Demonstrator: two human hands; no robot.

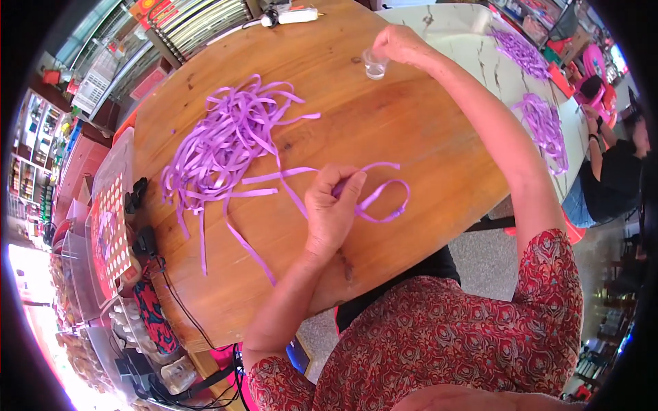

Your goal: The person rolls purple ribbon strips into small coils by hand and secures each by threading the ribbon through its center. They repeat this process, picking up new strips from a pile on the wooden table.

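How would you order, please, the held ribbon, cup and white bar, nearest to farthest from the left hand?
1. Held ribbon, in the left hand.
2. Cup, ahead, by the right hand.
3. White bar, at the far side of the table.

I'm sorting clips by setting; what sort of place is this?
Probably a small shop doubling as a workroom: stocked shelves stand at the left, and a heap of purple ribbons lies on the wooden table.

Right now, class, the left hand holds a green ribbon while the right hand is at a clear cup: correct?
One slip: the ribbon in the left hand is purple, not green, as the head view shows; the right hand is at the clear cup.
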